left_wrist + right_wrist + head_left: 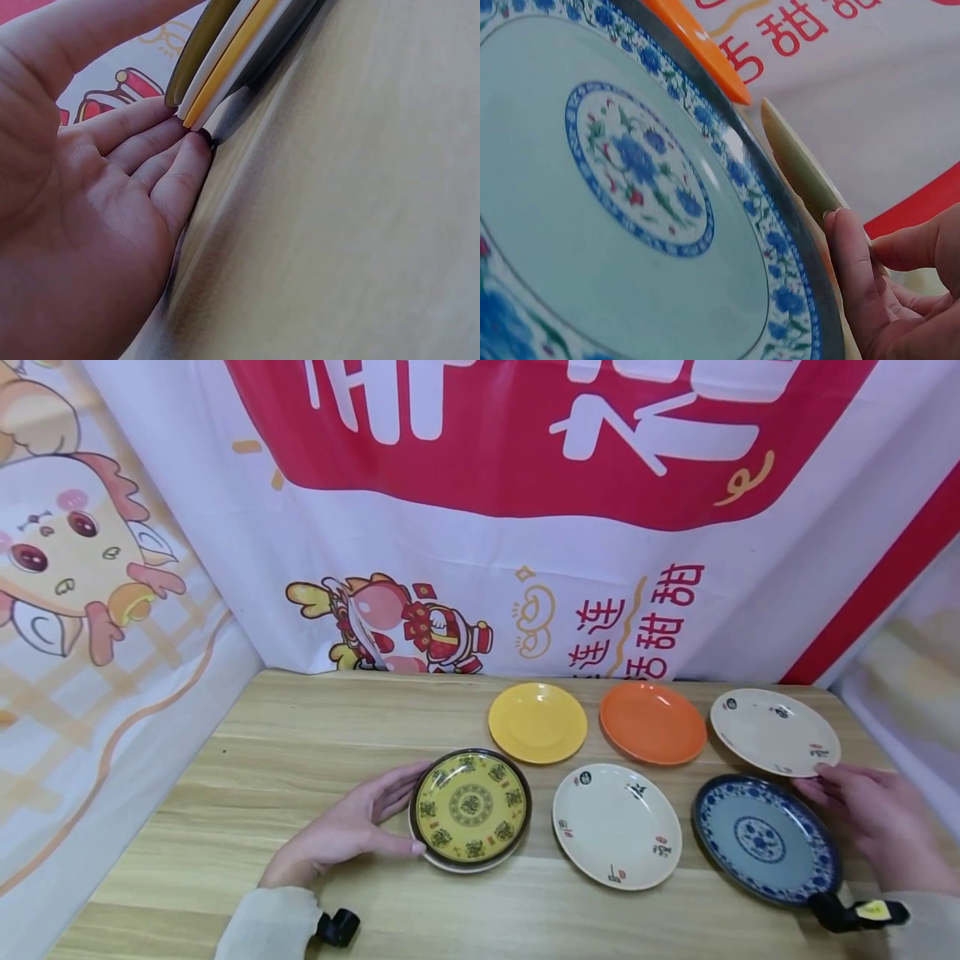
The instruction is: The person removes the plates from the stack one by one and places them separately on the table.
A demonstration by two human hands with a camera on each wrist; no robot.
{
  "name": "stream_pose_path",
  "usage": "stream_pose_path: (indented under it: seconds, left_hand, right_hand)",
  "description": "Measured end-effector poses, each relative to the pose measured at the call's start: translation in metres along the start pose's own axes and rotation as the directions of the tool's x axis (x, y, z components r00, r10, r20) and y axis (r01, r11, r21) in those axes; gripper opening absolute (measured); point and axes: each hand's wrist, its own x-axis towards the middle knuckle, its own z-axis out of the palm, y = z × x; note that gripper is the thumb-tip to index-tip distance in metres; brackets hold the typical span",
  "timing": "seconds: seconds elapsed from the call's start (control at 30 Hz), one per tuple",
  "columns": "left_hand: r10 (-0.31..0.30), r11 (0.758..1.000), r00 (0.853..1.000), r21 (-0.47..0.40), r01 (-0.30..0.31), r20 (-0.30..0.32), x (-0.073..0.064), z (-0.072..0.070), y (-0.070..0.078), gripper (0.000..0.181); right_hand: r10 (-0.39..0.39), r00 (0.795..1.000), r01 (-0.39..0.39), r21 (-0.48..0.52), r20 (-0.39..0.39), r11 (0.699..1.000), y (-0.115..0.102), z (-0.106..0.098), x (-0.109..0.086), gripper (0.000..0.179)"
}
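Observation:
My left hand (pixel 362 821) lies at the left side of a plate stack (pixel 470 806), topped by a yellow-green patterned plate with a dark rim. Its thumb and fairly straight fingers touch the rim. The left wrist view shows several layered edges, including a yellow plate edge (pixel 227 66). My right hand (pixel 873 814) pinches the near-right rim of a white plate (pixel 772 731) with small printed marks, thumb on top and fingers below. In the right wrist view that plate (pixel 802 161) is seen edge-on, beyond the blue-and-white floral plate (pixel 532 142).
A yellow plate (pixel 537 722) and an orange plate (pixel 652 722) lie along the back of the wooden table (pixel 300 727). Another white marked plate (pixel 617 827) sits between the stack and the blue plate. A printed cloth (pixel 450 539) hangs behind.

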Motion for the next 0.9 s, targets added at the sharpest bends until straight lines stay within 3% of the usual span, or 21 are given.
stream_pose_path:
  seconds: [0.23, 0.47, 0.6, 0.7, 0.9]
  left_hand:
    - [0.000, 1.000, 1.000, 0.000, 0.000, 0.003, 0.000, 0.000, -0.001, 0.106]
    - [0.007, 1.000, 1.000, 0.001, -0.007, 0.005, 0.000, 0.000, -0.001, 0.107]
    - [0.013, 1.000, 1.000, -0.001, -0.013, 0.004, 0.000, 0.000, -0.001, 0.107]
    - [0.017, 1.000, 1.000, 0.000, -0.017, 0.002, 0.000, 0.000, 0.000, 0.108]
    - [0.026, 1.000, 1.000, -0.001, -0.026, -0.001, 0.000, 0.001, -0.001, 0.109]
  right_hand:
    - [0.030, 1.000, -0.030, 0.054, -0.007, 0.998, 0.007, -0.003, 0.008, 0.063]
    - [0.070, 0.997, -0.075, 0.190, 0.030, 0.979, 0.011, -0.005, 0.015, 0.062]
    - [0.098, 0.994, -0.106, 0.166, 0.057, 0.980, 0.012, -0.008, 0.014, 0.064]
    - [0.100, 0.993, -0.107, 0.134, 0.062, 0.985, 0.011, -0.010, 0.010, 0.058]
    - [0.099, 0.993, -0.111, 0.185, 0.069, 0.976, 0.012, -0.009, 0.004, 0.033]
